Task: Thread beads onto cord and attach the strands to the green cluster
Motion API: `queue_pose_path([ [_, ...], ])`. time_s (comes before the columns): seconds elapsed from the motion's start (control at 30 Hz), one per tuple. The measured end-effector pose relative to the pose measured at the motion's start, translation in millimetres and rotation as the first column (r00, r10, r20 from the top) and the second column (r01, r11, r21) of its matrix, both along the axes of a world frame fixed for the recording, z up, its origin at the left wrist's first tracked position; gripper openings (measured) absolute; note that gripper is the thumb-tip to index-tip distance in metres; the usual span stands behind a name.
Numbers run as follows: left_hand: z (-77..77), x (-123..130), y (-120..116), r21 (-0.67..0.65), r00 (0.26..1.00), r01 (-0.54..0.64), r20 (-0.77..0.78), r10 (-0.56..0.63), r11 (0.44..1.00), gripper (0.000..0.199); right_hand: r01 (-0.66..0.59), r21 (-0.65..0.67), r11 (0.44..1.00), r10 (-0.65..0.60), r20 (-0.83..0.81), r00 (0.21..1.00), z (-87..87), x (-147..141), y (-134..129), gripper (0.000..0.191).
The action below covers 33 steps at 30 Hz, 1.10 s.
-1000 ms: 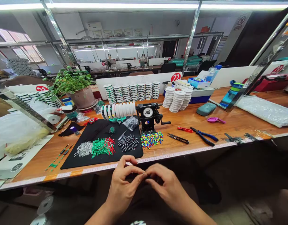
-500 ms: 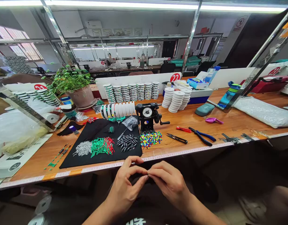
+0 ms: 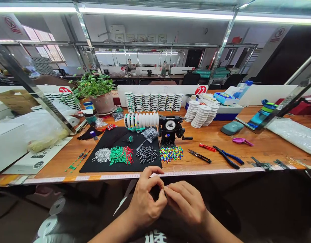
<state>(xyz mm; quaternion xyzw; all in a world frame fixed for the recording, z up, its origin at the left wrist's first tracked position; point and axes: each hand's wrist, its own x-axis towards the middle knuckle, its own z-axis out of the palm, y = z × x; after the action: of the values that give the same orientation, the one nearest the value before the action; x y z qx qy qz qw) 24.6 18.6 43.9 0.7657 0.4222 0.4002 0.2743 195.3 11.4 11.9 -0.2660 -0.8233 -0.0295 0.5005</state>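
My left hand [image 3: 150, 194] and my right hand [image 3: 187, 200] meet fingertip to fingertip over my lap, just below the table's front edge. Both are closed in a pinch; whatever lies between the fingertips is too small or hidden to name. Beyond them a black mat [image 3: 94, 165] carries silver-grey small pieces [image 3: 102, 155], green and red tubes [image 3: 121, 155] and black pieces [image 3: 146, 154]. Mixed coloured beads [image 3: 171, 153] lie to the mat's right. Behind those stands a black hand-cranked winder [image 3: 169, 126] with white spools [image 3: 147, 119] on its shaft.
Thread snips [image 3: 199, 156], a red-capped small tool [image 3: 207, 147], blue-handled pliers [image 3: 228, 157] and a pink scoop [image 3: 243, 141] lie to the right. Stacked white spools [image 3: 201, 114] stand behind. A potted plant [image 3: 102, 103] and a metal post [image 3: 51, 108] are at the left.
The camera view has shifted, so the table appears farther right. My hands stay together in a pinch, with the left thumb and forefinger now more rounded.
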Motion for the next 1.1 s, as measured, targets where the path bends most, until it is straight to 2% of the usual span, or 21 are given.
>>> queue_pose_path([
  [0.1, 3.1, -3, 0, 0.091, 0.998, -0.032, -0.049, 0.037, 0.995, 0.012, 0.037, 0.055, 0.998, -0.035, -0.042, 0.998, 4.6, -3, 0, 0.031],
  [0.2, 7.1, -10, 2, 0.150, 0.995, -0.065, -0.063, 0.075, 0.987, 0.015, 0.112, 0.070, 0.991, -0.100, -0.164, 0.981, 9.1, -5, 2, 0.035],
  [0.3, 9.9, -18, 1, 0.122, 0.995, -0.052, -0.077, 0.061, 0.991, 0.020, 0.084, -0.027, 0.996, -0.087, -0.212, 0.973, 14.0, -5, 7, 0.033],
  [0.43, 10.1, -27, -2, 0.024, 0.998, -0.038, -0.042, 0.039, 0.999, 0.040, 0.028, -0.086, 0.996, -0.041, -0.158, 0.987, 17.5, -6, 13, 0.031],
  [0.47, 9.6, -28, -2, 0.007, 0.999, -0.044, -0.029, 0.044, 0.999, 0.038, 0.019, -0.084, 0.996, -0.031, -0.148, 0.989, 17.1, -7, 15, 0.029],
  [0.6, 5.7, -27, 6, -0.034, 0.998, -0.045, -0.035, 0.044, 0.998, 0.006, -0.028, -0.101, 0.994, 0.011, -0.166, 0.986, 13.3, -8, 21, 0.027],
  [0.67, 3.2, -26, 13, -0.024, 0.998, -0.047, -0.033, 0.046, 0.999, 0.009, -0.058, -0.166, 0.984, 0.020, -0.221, 0.975, 12.3, -8, 25, 0.027],
  [0.73, 1.2, -25, 21, 0.028, 0.997, -0.069, -0.016, 0.069, 0.997, 0.007, -0.106, -0.295, 0.950, 0.017, -0.291, 0.957, 11.7, -7, 29, 0.023],
  [0.8, 0.4, -25, 27, 0.106, 0.996, -0.089, -0.006, 0.090, 0.990, 0.010, -0.174, -0.437, 0.882, 0.015, -0.345, 0.938, 9.8, -6, 34, 0.015],
  [0.87, 0.4, -24, 31, 0.181, 0.995, -0.091, -0.018, 0.096, 0.979, 0.012, -0.242, -0.525, 0.816, 0.028, -0.382, 0.924, 5.6, -6, 40, 0.006],
  [0.93, 0.5, -24, 32, 0.225, 0.993, -0.095, -0.041, 0.107, 0.970, 0.014, -0.292, -0.552, 0.781, 0.057, -0.402, 0.914, -0.1, -6, 46, 0.003],
  [1.0, -0.5, -23, 30, 0.242, 0.990, -0.115, -0.050, 0.131, 0.964, 0.012, -0.330, -0.546, 0.770, 0.116, -0.388, 0.914, -5.4, -5, 54, 0.007],
  [1.1, -4.4, -21, 24, 0.242, 0.981, -0.173, -0.048, 0.190, 0.955, 0.006, -0.414, -0.486, 0.770, 0.283, -0.321, 0.904, -9.2, -2, 69, 0.019],
])
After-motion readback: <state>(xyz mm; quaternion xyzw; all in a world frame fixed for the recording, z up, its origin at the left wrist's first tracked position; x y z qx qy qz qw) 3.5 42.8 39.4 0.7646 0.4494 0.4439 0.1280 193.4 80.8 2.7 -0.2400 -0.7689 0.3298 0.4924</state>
